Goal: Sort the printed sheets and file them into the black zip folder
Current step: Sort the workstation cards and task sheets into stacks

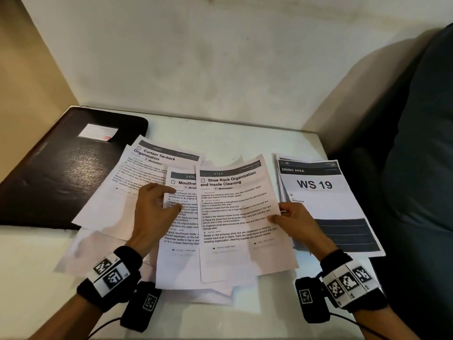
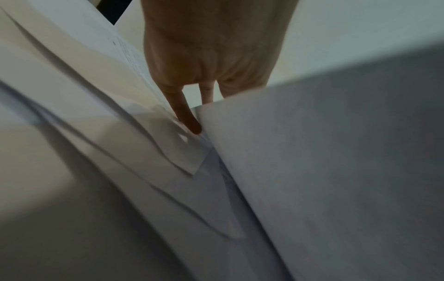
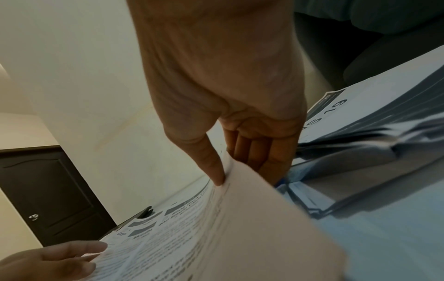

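Note:
The black zip folder [image 1: 73,163] lies closed at the table's back left. Printed sheets fan out over the middle: a Curtain Tie-back sheet [image 1: 152,165], a Mouthwash sheet [image 1: 182,224] and, on top, a Shoe Rack sheet [image 1: 237,217]. My right hand [image 1: 282,215] pinches the Shoe Rack sheet [image 3: 216,228] at its right edge, thumb on top and fingers beneath, lifting that side. My left hand [image 1: 159,207] rests on the Mouthwash sheet with its fingers [image 2: 188,117] touching the paper beside the lifted sheet. A separate stack topped by a WS 19 sheet [image 1: 323,192] lies at the right.
The white table [image 1: 220,133] stands in a corner, with walls behind and at the left. A dark upholstered seat [image 1: 421,148] borders its right side. More plain sheets [image 1: 93,251] lie loose near the front left. A dark door [image 3: 48,190] shows in the right wrist view.

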